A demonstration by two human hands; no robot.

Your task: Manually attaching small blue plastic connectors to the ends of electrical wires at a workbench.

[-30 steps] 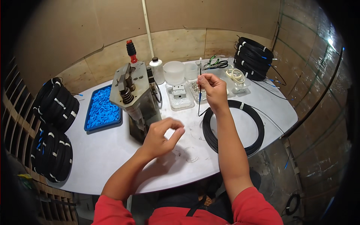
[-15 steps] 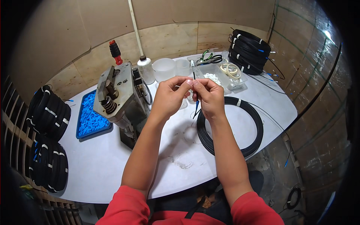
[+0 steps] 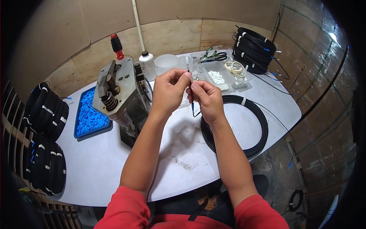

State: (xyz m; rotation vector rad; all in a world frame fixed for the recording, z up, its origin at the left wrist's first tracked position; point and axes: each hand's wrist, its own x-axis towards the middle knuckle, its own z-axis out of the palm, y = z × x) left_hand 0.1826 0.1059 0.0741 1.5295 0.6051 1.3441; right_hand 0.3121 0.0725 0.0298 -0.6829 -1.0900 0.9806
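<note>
My left hand (image 3: 173, 88) is closed, its thumb and fingertips pinching a thin black cable (image 3: 188, 71) just below a slim clear-and-white tip (image 3: 187, 63) that points up. Just below and to the right, my right hand (image 3: 209, 100) is closed on the same cable, thumb against the fingers. Under the right fingers a blue piece (image 3: 192, 106) hangs on a short bent length of cable. What lies between the fingertips is mostly hidden. A black cable coil (image 3: 263, 124) tied with white bands lies flat beside my right forearm.
Left of my hands stands a metal hand press (image 3: 124, 89); beyond it sits a blue tray (image 3: 93, 133) of blue connector pieces. A white bottle (image 3: 147, 66), clear bin (image 3: 230, 81) of white parts, scissors (image 3: 215, 57) and stacked coils (image 3: 253, 51) are behind. More coils (image 3: 45, 164) stand left.
Both hands have shifted slightly left, and their fingertips have drawn a little apart, the left now higher than the right. The cable tip has moved left with them.
</note>
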